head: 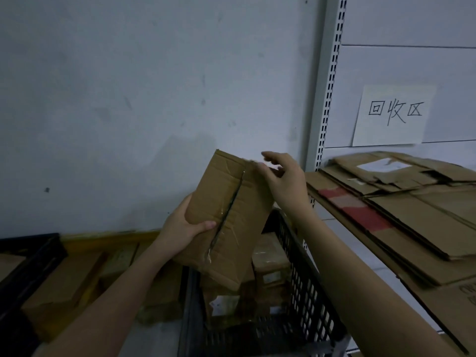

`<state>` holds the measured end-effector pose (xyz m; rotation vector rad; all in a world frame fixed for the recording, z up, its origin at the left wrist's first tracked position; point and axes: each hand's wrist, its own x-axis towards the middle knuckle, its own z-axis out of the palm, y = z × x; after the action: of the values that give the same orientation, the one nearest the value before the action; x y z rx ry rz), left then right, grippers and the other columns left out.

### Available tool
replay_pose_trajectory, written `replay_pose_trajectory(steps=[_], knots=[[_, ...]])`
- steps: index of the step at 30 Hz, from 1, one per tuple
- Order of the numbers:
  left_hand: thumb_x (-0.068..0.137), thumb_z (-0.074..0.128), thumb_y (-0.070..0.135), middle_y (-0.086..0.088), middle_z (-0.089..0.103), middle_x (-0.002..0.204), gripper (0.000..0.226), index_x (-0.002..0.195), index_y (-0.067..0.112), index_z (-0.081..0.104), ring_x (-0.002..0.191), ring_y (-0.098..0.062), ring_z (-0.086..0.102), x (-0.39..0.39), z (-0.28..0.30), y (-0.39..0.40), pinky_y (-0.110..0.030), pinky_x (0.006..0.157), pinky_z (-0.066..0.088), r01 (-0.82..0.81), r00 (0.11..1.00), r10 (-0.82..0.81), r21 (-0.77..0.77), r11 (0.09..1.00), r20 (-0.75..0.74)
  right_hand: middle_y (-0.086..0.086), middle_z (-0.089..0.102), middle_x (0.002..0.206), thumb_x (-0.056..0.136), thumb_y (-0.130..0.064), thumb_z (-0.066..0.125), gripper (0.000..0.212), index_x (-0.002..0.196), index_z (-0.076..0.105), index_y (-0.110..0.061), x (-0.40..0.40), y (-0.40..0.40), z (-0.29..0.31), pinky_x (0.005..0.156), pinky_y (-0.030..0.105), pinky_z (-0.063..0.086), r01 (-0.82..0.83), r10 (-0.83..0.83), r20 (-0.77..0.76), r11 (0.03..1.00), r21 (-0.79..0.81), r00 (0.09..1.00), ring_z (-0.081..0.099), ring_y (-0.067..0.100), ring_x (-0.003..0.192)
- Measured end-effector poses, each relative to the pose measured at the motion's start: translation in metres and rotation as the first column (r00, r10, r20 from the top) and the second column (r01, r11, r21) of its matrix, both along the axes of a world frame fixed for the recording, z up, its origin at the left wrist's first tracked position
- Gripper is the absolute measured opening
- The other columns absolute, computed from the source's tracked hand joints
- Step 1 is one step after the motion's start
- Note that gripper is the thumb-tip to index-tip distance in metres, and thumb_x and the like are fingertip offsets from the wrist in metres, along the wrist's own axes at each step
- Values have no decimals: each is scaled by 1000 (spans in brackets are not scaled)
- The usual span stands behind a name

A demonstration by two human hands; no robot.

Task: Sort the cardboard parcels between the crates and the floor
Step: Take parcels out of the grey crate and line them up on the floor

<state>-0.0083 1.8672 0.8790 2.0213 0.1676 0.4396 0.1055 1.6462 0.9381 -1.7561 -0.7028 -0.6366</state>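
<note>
A brown cardboard parcel (226,217) with a taped seam is held tilted in the air above a black slotted crate (304,287). My left hand (183,228) grips its lower left edge, thumb across the front. My right hand (280,176) is at the parcel's upper right corner, thumb on the edge and fingers spread loosely. Several more parcels (270,269) lie inside the crate. Other parcels (67,282) lie on the floor to the left, against the wall.
A second black crate (28,264) stands at the far left. On the right, a white metal shelf holds a stack of flattened cardboard (401,202), with a handwritten paper sign (394,117) above. A plain wall fills the background.
</note>
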Motion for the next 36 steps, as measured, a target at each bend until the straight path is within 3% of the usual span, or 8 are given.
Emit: replay_pose_trajectory(steps=[4, 9, 15, 19, 21, 24, 30, 36], knots=[[78, 82, 30, 18, 59, 114, 77, 143, 31, 42, 98, -3, 58, 8, -8, 3, -24, 83, 48, -122, 989, 130, -106, 987, 71, -5, 61, 123, 100, -37, 55, 34, 129, 59, -20, 24, -1, -27, 95, 28, 47, 88, -42, -264, 982, 165, 964, 56, 10, 115], [79, 81, 34, 7, 55, 132, 84, 150, 28, 36, 114, -15, 55, 22, -23, 9, -35, 93, 46, -248, 956, 270, -176, 953, 115, 3, 59, 117, 99, -32, 58, 37, 130, 53, -13, 58, 5, -100, 73, 27, 46, 106, -155, -555, 987, -119, 818, 59, 19, 105], [79, 81, 33, 3, 52, 143, 89, 153, 26, 32, 125, -17, 52, 44, -33, 25, -35, 98, 45, -269, 952, 289, -170, 948, 103, 20, 40, 146, 97, -43, 55, 65, 147, 34, -8, 79, 11, -185, 104, 46, 42, -4, -401, -661, 853, -522, 634, 44, 40, 130], [78, 81, 38, 3, 50, 145, 93, 154, 28, 30, 128, -19, 50, 55, -36, 36, -43, 106, 44, -258, 955, 275, -150, 954, 107, 23, 28, 157, 98, -48, 53, 83, 156, 14, -3, 86, 10, -216, 108, 44, 37, -16, -458, -738, 845, -535, 496, 37, 41, 138], [77, 82, 38, 4, 50, 145, 92, 153, 27, 31, 129, -18, 50, 56, -43, 40, -46, 107, 45, -258, 955, 276, -154, 954, 108, 22, 37, 153, 96, -45, 59, 86, 155, 17, 1, 87, 8, -234, 103, 40, 42, -24, -457, -766, 852, -523, 453, 44, 39, 134], [78, 82, 35, 6, 50, 144, 89, 152, 28, 33, 128, -16, 51, 56, -50, 46, -44, 107, 45, -267, 950, 289, -173, 948, 116, 23, 46, 144, 93, -40, 65, 75, 147, 36, 3, 84, 8, -256, 102, 36, 45, 2, -495, -723, 826, -564, 482, 49, 37, 128], [79, 81, 33, 7, 50, 144, 88, 152, 28, 33, 126, -12, 50, 59, -50, 50, -35, 103, 44, -259, 949, 286, -192, 947, 131, 27, 38, 150, 86, -27, 77, 95, 152, 15, 2, 81, 12, -257, 102, 44, 45, 80, -457, -771, 877, -475, 444, 44, 42, 134], [80, 80, 32, 6, 51, 142, 87, 153, 28, 32, 126, -15, 51, 56, -45, 49, -41, 104, 46, -240, 956, 266, -191, 952, 124, 21, 59, 122, 81, -21, 79, 51, 116, 43, -10, 70, 6, -243, 86, 48, 54, 183, -455, -695, 883, -431, 557, 60, 41, 109]])
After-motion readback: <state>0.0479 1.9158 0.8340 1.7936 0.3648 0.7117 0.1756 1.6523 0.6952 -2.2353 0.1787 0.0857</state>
